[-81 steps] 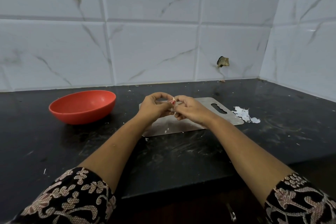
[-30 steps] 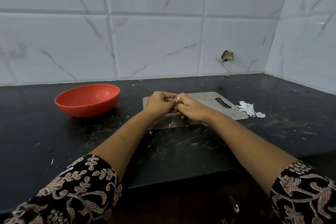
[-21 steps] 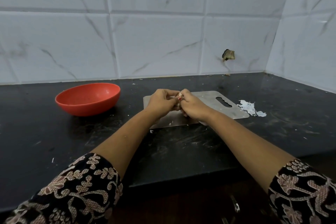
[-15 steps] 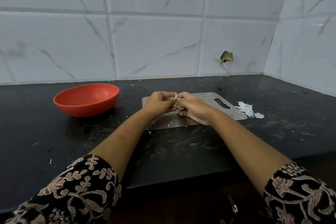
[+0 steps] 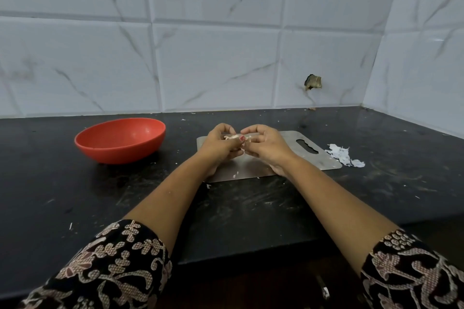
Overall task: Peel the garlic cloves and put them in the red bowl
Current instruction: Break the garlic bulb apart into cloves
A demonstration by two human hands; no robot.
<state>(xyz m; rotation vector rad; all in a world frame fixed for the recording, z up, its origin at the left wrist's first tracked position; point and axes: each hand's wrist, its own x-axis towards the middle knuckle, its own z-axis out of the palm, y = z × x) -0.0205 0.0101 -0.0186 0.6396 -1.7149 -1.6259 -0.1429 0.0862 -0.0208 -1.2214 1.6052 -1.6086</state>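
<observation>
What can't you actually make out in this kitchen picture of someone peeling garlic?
1. Garlic clove: head view, the left hand and right hand pinch it, their fingers covering most of it; remaining skin unclear.
2. Red bowl: head view, its near wall hides the bottom; contents unknown.
3. Cutting board: head view, its middle lies behind both hands.

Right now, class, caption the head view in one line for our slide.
Left hand and right hand pinch a garlic clove over the steel board, red bowl nearby.
</observation>
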